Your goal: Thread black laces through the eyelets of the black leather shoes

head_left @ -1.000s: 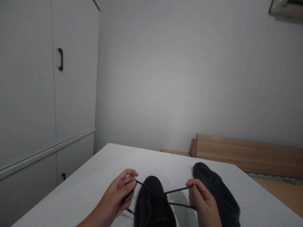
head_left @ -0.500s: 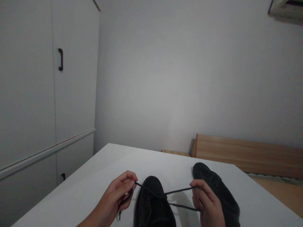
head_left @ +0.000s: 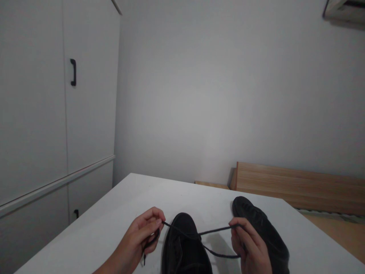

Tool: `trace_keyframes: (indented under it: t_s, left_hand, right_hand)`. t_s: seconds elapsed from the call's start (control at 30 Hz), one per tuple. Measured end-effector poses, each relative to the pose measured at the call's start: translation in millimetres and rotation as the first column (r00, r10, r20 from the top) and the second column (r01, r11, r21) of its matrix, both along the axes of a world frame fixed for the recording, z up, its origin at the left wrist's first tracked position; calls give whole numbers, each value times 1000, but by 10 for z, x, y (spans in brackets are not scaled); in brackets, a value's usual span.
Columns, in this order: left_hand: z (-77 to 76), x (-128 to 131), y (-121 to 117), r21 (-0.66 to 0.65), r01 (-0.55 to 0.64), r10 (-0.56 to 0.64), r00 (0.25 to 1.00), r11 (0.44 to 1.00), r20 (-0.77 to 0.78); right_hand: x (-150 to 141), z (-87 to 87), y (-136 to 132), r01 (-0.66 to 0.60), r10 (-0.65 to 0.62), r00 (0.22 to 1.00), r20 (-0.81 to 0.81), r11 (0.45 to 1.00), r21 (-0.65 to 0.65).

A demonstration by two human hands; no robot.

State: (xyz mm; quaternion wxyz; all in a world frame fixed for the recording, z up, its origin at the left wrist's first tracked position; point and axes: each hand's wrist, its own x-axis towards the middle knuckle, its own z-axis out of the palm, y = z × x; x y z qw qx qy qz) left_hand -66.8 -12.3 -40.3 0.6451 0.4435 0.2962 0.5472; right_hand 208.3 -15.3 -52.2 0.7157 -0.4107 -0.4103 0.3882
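1. Fingers [head_left: 155,212] of the left hand [head_left: 144,230] pinch nearly closed on the dark shoelace [head_left: 215,230], one tip dangling below.
2. Black shoe [head_left: 186,253] lies between the hands on the white surface [head_left: 162,190], shoelace stretched across it.
3. Right hand [head_left: 252,243] curls nearly closed, gripping two strands.
4. Second shoe [head_left: 264,230] rests angled, partly hidden behind the right hand.

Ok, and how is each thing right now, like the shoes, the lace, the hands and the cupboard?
Near shoe: upright on the table, lace partly loose
Lace: stretched between both hands, one lower strand sagging
Left hand: pinching lace
Right hand: gripping lace
Far shoe: upright, partly behind the right hand
Cupboard: doors shut
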Motion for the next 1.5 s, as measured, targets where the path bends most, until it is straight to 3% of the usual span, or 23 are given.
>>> trace_keyframes:
  t_s: [0.27, 0.53, 0.87, 1.5]
  left_hand:
    - [-12, -1, 7, 7, 14, -14, 1000, 1000, -6]
    - [-21, -6, 22, 14, 24, -24, 1000, 1000, -2]
    - [-78, -17, 54, 37, 30, -30, 1000, 999, 1]
    - [19, -1, -25, -53, 16, -15, 1000, 998, 19]
  right_hand:
    - [86, -46, 44, -25, 24, 999, -27, 999, -42]
    - [-11, 15, -9, 23, -24, 996, -82, 1000, -18]
    - [-32, 47, -41, -16, 15, 998, -69, 1000, -22]
    - [-34, 56, -57, -78, 77, 991, -109, 997, -10]
